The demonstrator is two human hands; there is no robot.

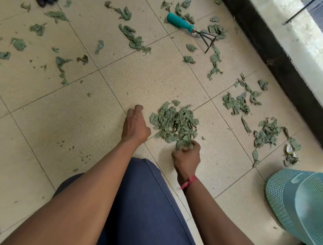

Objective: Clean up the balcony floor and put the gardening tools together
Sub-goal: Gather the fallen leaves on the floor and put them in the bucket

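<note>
Reference point: the leaf pile (174, 122) on the tiled floor (74, 116), near the middle of the view.

1. Right hand (186, 158). Your right hand sits at the near edge of the leaf pile. Its fingers are curled tight around a bunch of leaves (183, 144) that still touches the pile. A red wristband (189, 182) circles the wrist below it.

2. Left hand (134, 126). Your left hand is low over the floor, just left of the leaf pile and apart from it. You see the back of the hand; the fingers bend forward and down. The palm side is hidden, so you cannot tell whether the fingers hold anything.

3. Hand rake (188, 28). The rake lies flat on the floor well beyond the leaf pile, toward the far right. Its teal handle points away to the left and its dark metal prongs point toward the black kerb (283, 63). Neither hand touches it.

4. Loose leaves (134, 39). Torn green leaves lie scattered beyond the leaf pile and to its far left. A smaller heap (265, 135) lies to the right of the pile, between it and the kerb.

5. Basket (302, 205). A teal plastic mesh basket lies on its side, to the near right of the leaf pile, well apart from it.

6. Your knee (141, 205), in blue cloth, is on the near side of the leaf pile, between your two forearms.
</note>
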